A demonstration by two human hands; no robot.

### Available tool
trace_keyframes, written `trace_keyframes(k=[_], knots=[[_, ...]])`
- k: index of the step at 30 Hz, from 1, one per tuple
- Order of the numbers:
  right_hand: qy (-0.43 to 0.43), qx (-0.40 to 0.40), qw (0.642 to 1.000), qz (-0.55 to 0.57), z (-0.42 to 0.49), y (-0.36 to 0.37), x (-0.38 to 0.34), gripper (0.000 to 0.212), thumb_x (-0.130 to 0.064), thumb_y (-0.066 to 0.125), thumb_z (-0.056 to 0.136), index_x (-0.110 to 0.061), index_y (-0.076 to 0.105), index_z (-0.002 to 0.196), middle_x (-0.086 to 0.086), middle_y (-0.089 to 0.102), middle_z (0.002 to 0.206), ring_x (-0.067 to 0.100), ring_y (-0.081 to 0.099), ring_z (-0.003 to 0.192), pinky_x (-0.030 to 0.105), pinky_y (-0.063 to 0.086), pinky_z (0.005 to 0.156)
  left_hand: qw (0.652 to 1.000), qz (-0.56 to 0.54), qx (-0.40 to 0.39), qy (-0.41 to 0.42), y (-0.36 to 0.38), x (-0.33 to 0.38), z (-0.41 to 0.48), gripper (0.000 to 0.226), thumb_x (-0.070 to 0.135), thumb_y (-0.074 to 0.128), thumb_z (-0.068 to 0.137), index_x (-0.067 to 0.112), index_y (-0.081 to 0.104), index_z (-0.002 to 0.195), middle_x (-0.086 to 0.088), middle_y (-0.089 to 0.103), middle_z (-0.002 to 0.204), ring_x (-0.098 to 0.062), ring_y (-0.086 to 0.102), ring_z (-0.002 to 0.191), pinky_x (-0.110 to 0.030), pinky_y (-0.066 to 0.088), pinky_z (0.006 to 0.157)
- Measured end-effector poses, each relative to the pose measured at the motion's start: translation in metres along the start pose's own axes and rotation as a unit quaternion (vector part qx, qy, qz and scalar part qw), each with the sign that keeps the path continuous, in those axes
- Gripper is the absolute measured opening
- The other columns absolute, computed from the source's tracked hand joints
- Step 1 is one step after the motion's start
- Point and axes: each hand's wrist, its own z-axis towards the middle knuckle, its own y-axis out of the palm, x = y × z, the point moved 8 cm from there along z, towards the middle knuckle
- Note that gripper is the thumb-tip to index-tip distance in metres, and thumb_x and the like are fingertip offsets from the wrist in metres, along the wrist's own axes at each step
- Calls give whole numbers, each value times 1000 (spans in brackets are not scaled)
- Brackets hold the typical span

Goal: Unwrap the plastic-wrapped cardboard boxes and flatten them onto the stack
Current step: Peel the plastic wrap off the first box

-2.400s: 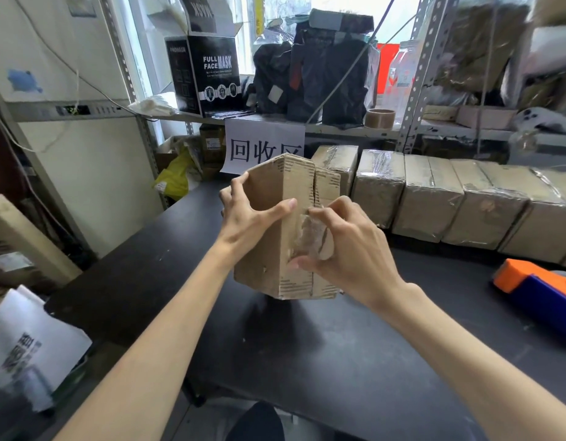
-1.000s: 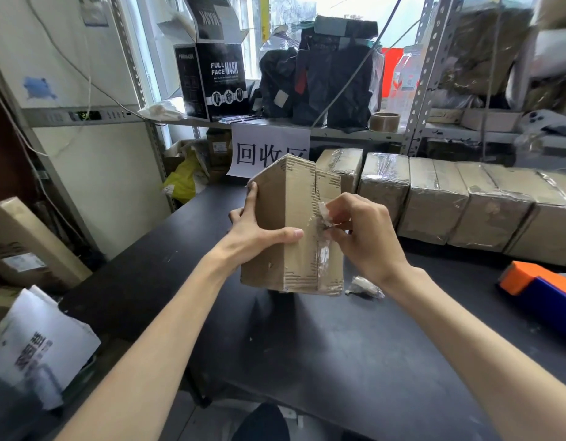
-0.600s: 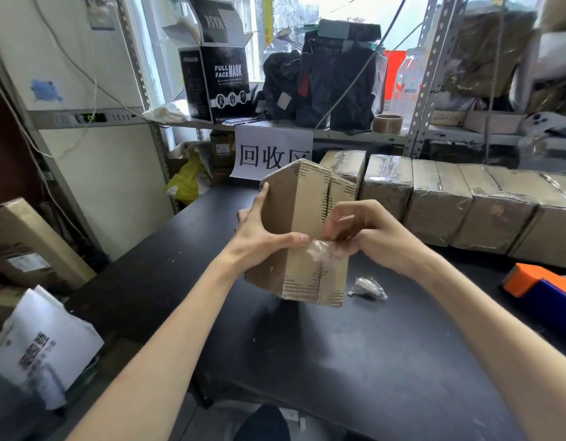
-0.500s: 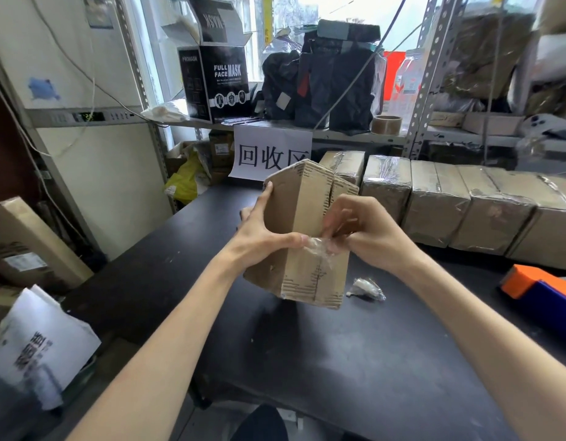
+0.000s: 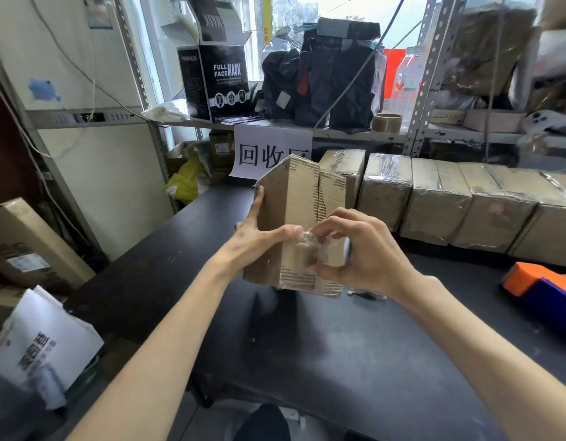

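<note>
Over the black table (image 5: 339,361), small brown cardboard box (image 5: 288,198) held upright in left hand (image 5: 259,240), thumb across front, fingers along left side; right hand (image 5: 367,249) fingertips clamped on crumpled clear plastic film (image 5: 310,245) at front seam; best peel along seam, thumb bracing.

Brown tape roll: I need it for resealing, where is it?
Head view, right of centre: the brown tape roll sits on the shelf, just right of the dark bags, above the wrapped boxes.

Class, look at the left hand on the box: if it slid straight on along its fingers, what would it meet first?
Probably the paper sign behind the box; the left hand points up towards it, though depth is unclear.
</note>
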Motion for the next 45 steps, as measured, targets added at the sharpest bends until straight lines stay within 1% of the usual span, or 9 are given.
trace_keyframes(k=[7,10,13,16,22,29,37,42,45], knots=[[19,17,1000,-1,0,-3,10,12,1,68,77,-9,67,83,-1,67,80,20,60,75,41,51,66,1000,14,-12,7,7,4,1,146,72,84,35,59,-3,152,-4,35,150,-26,47,129,-50,43,111],[70,-70,993,67,-1,7,14,20,10,57,78,-8,67,75,7,65,68,11,56,67,36,49,62,1000,-2,17,17,6,6,1,144,68,84,34,53,7,155,-3,35,151,-24,46,131,-49,42,111],[123,-95,981,115,1,9,15,12,3,72,78,-8,70,75,4,69,66,17,63,62,39,55,62,1000,9,6,19,9,8,2,144,67,84,34,54,8,155,-3,37,147,-24,47,129,-48,44,110],[180,11,981,78,0,-13,28,34,-6,89,60,-11,62,81,-5,67,69,12,62,60,32,52,59,999,19,-18,18,11,10,2,143,68,82,35,55,5,155,-3,35,148,-24,46,128,-49,44,109],[-3,37,999,-20,-10,-1,0,13,-7,74,77,-15,68,86,-5,61,82,19,60,69,40,53,62,1000,-5,16,10,9,3,6,142,71,80,36,53,5,155,-4,37,147,-25,48,127,-49,44,109],[39,28,999,4,-7,3,7,21,-1,76,75,-7,59,84,2,59,81,22,54,72,41,49,64,999,-13,33,18,5,3,10,144,69,85,35,49,9,156,-3,38,148,-23,49,129,-48,45,109],[103,-115,987,51,-8,28,11,15,2,60,81,-11,66,75,-6,55,64,16,47,65,30,39,62,998,-42,49,9,0,-7,13,140,70,85,36,51,12,154,-5,39,149,-28,47,132,-53,43,110],[208,34,976,50,-10,9,32,32,0,81,64,-14,60,83,-5,65,72,20,64,69,37,52,63,999,-27,16,7,2,-6,17,142,70,84,36,53,7,154,-2,38,148,-26,49,128,-51,45,109],[114,95,988,-34,-12,2,11,19,-5,75,64,-16,61,72,-6,64,68,24,59,65,40,50,55,1000,-19,18,2,2,-8,18,146,75,84,34,53,5,154,-2,39,148,-25,50,128,-49,44,110]])
